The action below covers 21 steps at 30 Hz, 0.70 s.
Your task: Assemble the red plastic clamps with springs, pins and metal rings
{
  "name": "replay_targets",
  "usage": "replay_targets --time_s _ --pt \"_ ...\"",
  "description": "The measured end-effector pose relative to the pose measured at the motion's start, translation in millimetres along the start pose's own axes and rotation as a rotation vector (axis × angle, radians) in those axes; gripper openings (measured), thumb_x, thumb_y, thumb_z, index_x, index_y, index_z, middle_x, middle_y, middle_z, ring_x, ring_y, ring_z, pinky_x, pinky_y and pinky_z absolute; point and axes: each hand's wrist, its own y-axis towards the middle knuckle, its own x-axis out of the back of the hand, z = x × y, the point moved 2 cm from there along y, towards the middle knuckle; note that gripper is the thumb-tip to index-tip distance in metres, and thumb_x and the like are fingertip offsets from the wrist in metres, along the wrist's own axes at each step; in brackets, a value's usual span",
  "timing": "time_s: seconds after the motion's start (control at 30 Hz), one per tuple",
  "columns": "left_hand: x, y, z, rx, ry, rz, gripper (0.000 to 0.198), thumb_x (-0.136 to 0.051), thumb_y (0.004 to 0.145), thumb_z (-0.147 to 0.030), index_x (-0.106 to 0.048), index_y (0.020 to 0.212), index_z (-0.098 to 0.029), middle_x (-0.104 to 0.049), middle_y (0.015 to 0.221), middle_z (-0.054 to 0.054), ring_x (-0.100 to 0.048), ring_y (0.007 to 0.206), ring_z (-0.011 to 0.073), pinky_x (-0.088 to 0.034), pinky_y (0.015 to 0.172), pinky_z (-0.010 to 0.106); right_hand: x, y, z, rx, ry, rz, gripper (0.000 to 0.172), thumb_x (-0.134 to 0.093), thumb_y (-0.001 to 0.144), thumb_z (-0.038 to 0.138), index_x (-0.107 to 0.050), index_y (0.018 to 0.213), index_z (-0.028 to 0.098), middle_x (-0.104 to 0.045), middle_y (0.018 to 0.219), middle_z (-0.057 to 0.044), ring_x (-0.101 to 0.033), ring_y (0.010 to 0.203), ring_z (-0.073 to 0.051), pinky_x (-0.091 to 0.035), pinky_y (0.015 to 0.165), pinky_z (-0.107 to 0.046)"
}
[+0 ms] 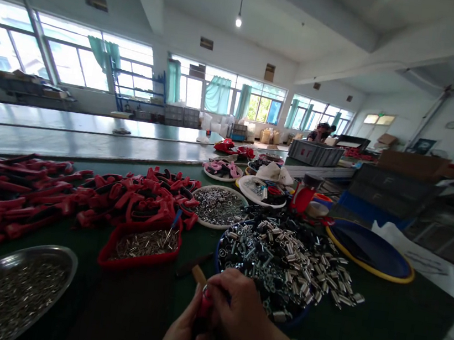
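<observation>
Near the bottom centre, my left hand is closed around a red handle part held upright. My right hand is pinched at the top of that part, where a small shiny metal ring shows. A tan wooden stick pokes out by the fingertips of my right hand; its lower end is hidden. Just beyond my hands is a blue-rimmed tray heaped with springs, metal bolts and black pieces. A red tray of thin metal pins lies to the left, with a blue-handled tool in it.
Red and black handles are piled at left. A steel bowl of small metal parts sits front left. Beyond are a white tray of rings, a red bottle and a blue-yellow lid. A person is far back.
</observation>
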Motion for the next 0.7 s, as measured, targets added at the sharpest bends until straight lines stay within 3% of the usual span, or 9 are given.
replay_targets --time_s 0.17,0.33,0.47,0.53,0.6,0.7 --pt "19.4 6 3 -0.077 0.063 -0.012 0.050 -0.055 0.068 -0.065 -0.056 0.059 -0.016 -0.037 0.032 -0.006 -0.040 0.030 0.0079 -0.030 0.034 0.017 -10 -11 3 0.074 -0.097 0.018 0.021 -0.041 0.086 0.018 -0.061 0.083 0.015 -0.060 0.081 -0.008 -0.055 0.077 -0.018 -0.044 0.069 -0.029" --pt "16.8 -9 -6 -0.164 0.007 0.036 0.037 -0.067 0.064 -0.054 -0.059 0.075 -0.019 -0.044 0.042 -0.007 -0.043 0.035 0.0078 -0.031 0.035 0.017 -9 -15 -3 0.139 -0.136 0.046 0.020 -0.044 0.087 0.027 -0.061 0.095 0.018 -0.059 0.096 -0.008 -0.054 0.088 -0.018 -0.043 0.077 -0.028" --pt "17.4 -18 -17 -0.266 -0.018 -0.045 0.038 -0.075 0.061 -0.040 -0.059 0.087 -0.019 -0.062 0.064 -0.001 -0.049 0.041 0.0068 -0.029 0.033 0.016 18 3 -21 0.179 -0.265 0.240 0.019 -0.049 0.084 0.031 -0.064 0.088 0.020 -0.063 0.091 -0.005 -0.057 0.084 -0.017 -0.044 0.073 -0.026" --pt "20.4 -18 -22 -0.291 -0.051 -0.072 0.039 -0.074 0.063 -0.040 -0.057 0.091 -0.019 -0.066 0.076 0.001 -0.044 0.036 0.0032 -0.026 0.031 0.015 43 14 -32 0.056 -0.458 0.178 0.022 -0.045 0.085 0.026 -0.064 0.093 0.019 -0.063 0.091 -0.007 -0.058 0.085 -0.019 -0.043 0.075 -0.029" --pt "23.8 -15 -24 -0.290 -0.071 -0.103 0.039 -0.073 0.065 -0.040 -0.055 0.093 -0.020 -0.066 0.083 0.001 -0.035 0.031 -0.0006 -0.024 0.029 0.015 61 20 -38 0.037 -0.573 0.254 0.021 -0.050 0.082 0.027 -0.063 0.097 0.020 -0.062 0.094 -0.006 -0.058 0.086 -0.020 -0.044 0.076 -0.031" --pt "26.4 -7 -21 -0.235 -0.070 -0.139 0.039 -0.074 0.065 -0.038 -0.053 0.093 -0.020 -0.066 0.079 -0.001 -0.028 0.029 -0.0025 -0.022 0.028 0.014 64 24 -38 0.037 -0.699 0.347 0.025 -0.051 0.081 0.029 -0.060 0.104 0.023 -0.061 0.098 -0.006 -0.058 0.089 -0.020 -0.045 0.074 -0.030"
